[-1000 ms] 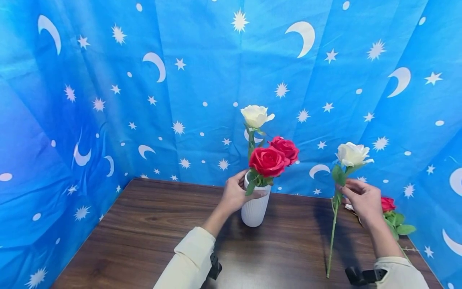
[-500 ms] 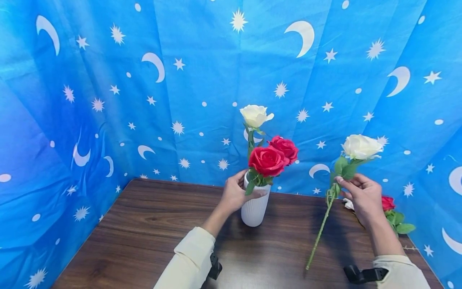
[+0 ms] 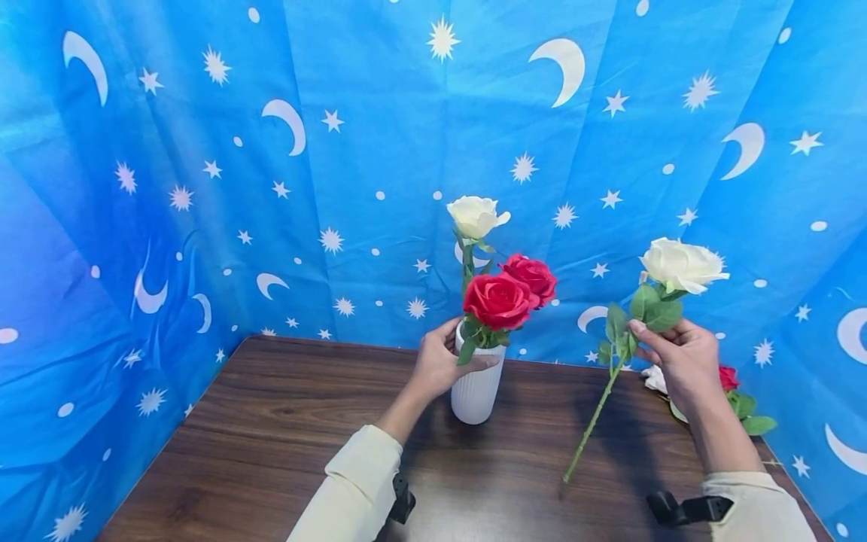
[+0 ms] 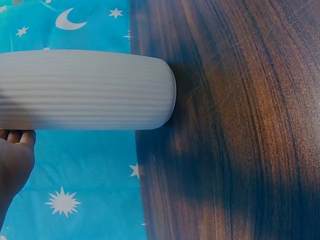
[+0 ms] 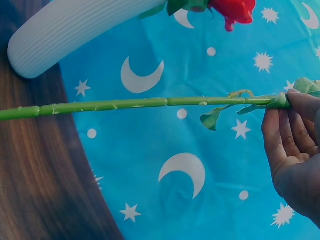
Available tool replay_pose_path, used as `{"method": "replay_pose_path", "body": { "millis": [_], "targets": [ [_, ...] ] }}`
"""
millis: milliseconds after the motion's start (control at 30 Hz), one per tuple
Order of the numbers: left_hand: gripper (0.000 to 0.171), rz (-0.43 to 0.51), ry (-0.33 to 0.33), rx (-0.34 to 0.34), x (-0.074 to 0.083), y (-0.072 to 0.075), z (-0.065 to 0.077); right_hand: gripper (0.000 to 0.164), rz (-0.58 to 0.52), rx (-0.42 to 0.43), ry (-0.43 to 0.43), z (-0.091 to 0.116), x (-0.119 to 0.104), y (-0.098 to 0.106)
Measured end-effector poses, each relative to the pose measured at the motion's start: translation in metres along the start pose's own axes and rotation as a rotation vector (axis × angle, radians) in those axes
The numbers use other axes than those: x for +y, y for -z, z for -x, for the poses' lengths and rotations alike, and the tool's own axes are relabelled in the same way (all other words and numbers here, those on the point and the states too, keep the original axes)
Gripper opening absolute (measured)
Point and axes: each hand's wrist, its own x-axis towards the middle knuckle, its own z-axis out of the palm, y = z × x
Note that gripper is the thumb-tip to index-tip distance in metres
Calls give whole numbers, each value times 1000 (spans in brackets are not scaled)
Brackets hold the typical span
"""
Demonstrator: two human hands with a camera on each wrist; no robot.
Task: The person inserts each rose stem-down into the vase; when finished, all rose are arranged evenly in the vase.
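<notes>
A ribbed white vase (image 3: pixel 476 391) stands upright on the table, and my left hand (image 3: pixel 439 364) grips it near the rim, thumb across the front. Out of the vase rise a white rose (image 3: pixel 477 217) and two red roses (image 3: pixel 500 301). To the right, my right hand (image 3: pixel 685 363) pinches a second white rose (image 3: pixel 682 265) by its stem just under the leaves. Its long green stem (image 5: pixel 120 104) slants down to the left, apart from the vase. In the left wrist view the vase (image 4: pixel 90 90) fills the upper left, with part of the left hand (image 4: pixel 15 162) below it.
Behind the right forearm lie another red rose (image 3: pixel 728 378) and a white bloom (image 3: pixel 654 379), partly hidden. The dark wooden table (image 3: pixel 271 452) reaches back to a blue cloth (image 3: pixel 379 150) with moons and stars, which also hangs at both sides.
My right hand has tilted the white rose: the stem's lower end has swung left and up, and the bloom has risen slightly to the right. The left hand still holds the vase.
</notes>
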Motion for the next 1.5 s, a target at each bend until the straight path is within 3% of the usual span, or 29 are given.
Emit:
{"method": "replay_pose_path", "body": {
  "millis": [800, 1500],
  "targets": [
    [76, 8, -16, -3, 0, 0, 1, 22, -142, -71, 240, -18, -60, -47],
    [78, 50, -27, -16, 0, 1, 0, 23, -200, -9, 406, -47, -117, -105]
  ]
}}
